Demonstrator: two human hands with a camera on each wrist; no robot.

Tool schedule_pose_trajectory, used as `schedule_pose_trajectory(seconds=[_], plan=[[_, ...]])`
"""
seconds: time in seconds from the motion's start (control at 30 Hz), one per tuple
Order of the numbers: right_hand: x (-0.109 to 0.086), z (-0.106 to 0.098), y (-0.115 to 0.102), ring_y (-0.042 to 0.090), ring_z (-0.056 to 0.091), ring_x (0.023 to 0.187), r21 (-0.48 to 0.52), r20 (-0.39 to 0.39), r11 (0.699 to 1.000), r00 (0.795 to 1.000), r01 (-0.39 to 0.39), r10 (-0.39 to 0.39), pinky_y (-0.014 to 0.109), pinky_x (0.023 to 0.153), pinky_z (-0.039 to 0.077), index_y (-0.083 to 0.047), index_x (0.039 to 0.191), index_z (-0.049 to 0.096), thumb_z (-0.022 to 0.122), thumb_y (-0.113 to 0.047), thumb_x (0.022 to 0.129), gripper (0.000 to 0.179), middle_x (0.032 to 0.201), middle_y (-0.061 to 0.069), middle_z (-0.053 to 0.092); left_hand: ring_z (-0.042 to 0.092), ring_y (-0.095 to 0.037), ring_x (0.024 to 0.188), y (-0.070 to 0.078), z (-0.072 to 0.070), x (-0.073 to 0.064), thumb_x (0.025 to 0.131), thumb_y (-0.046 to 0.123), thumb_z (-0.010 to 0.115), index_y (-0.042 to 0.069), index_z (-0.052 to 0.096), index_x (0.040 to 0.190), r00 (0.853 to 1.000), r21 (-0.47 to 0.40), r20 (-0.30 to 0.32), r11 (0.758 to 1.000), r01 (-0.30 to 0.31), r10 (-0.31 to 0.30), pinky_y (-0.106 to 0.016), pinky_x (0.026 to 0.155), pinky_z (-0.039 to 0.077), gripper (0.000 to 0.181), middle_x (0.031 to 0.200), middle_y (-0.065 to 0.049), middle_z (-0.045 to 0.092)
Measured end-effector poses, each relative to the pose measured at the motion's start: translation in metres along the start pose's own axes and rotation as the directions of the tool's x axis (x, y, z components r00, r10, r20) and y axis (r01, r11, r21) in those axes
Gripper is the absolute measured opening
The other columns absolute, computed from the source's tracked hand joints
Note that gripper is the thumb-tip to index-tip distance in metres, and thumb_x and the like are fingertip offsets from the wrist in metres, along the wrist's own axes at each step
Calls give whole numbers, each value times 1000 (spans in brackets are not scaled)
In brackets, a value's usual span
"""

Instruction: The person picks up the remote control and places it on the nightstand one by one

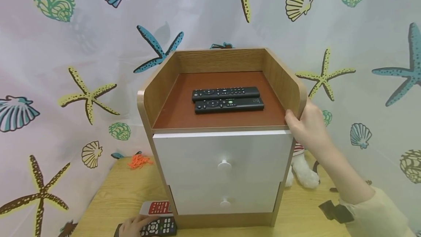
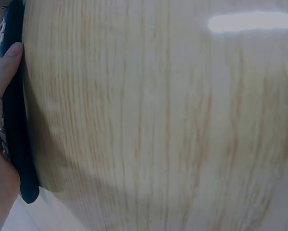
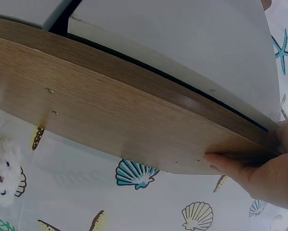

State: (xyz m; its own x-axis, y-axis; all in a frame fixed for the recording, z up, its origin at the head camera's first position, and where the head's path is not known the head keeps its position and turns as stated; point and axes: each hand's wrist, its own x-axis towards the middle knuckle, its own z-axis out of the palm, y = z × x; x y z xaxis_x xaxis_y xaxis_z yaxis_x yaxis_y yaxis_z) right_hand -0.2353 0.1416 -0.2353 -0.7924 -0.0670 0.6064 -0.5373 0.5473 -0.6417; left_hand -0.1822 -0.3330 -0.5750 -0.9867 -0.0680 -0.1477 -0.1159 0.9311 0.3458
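Observation:
A small wooden cabinet (image 1: 223, 221) with two white drawer fronts (image 1: 194, 156) stands upright in the middle of the head view. My right hand (image 1: 307, 123) grips its right side panel (image 1: 284, 83) at the front edge, just above the top drawer. In the right wrist view, a finger lies along the panel's outer face (image 3: 115, 115). Low on the left, my left hand (image 1: 133, 226) holds a black remote control (image 1: 161, 226) at the table, beside the cabinet's foot. The left wrist view has the thumb along that remote's edge. Two black remotes (image 1: 228, 100) lie side by side on the cabinet's brown top.
Behind the held remote lies a pale flat object with red, white-keyed panel (image 1: 160, 207). An orange stringy tangle (image 1: 139, 161) is at the table's back left. A white plush toy (image 1: 304, 171) sits right of the cabinet. A shell-and-starfish patterned sheet (image 1: 204, 21) hangs behind the wooden table (image 1: 131, 185).

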Motion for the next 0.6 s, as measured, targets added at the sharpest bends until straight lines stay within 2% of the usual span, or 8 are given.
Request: schedule_pose_trajectory(seconds=[0.23, 0.4, 0.47, 0.57, 0.6], plan=[[-1, 0, -2, 41, 60, 103, 7, -2, 1000, 1000, 0, 0, 55, 83, 51, 8, 125, 46, 47, 0, 86, 40, 116, 30, 59, 50, -31, 102, 0, -6, -1, 63, 71, 66, 36, 62, 120, 999, 0, 40, 1000, -2, 2, -66, 88, 35, 66, 112, -2, 59], [-1, -1, -2, 42, 60, 103, 14, -4, 1000, 1000, 6, -6, 55, 83, 51, 8, 126, 47, 47, 0, 86, 40, 116, 30, 59, 51, -32, 104, 0, -6, 0, 67, 69, 66, 29, 62, 123, 998, -7, 55, 999, -32, 33, -67, 89, 34, 69, 114, -4, 59], [-1, -1, -2, 41, 60, 103, 14, -4, 1000, 1000, 8, -8, 55, 83, 51, 8, 125, 47, 47, 0, 86, 40, 116, 30, 59, 50, -34, 106, 0, -6, 1, 67, 67, 68, 26, 62, 125, 995, -40, 90, 998, -38, 41, -69, 91, 31, 71, 116, -6, 58], [0, -2, -2, 41, 60, 103, 17, -7, 1000, 1000, 14, -13, 55, 84, 51, 9, 125, 47, 46, 1, 86, 40, 116, 30, 59, 52, -33, 106, -4, -6, 2, 68, 62, 71, 27, 62, 123, 989, -91, 123, 993, -70, 81, -70, 89, 33, 66, 116, -7, 59], [0, -2, -2, 41, 60, 103, 18, -10, 1000, 1000, 17, -17, 55, 84, 51, 9, 124, 47, 47, 1, 86, 40, 115, 31, 59, 54, -30, 105, -7, -5, 3, 69, 60, 72, 28, 62, 123, 985, -111, 109, 987, -119, 131, -66, 87, 38, 64, 115, -7, 60]])
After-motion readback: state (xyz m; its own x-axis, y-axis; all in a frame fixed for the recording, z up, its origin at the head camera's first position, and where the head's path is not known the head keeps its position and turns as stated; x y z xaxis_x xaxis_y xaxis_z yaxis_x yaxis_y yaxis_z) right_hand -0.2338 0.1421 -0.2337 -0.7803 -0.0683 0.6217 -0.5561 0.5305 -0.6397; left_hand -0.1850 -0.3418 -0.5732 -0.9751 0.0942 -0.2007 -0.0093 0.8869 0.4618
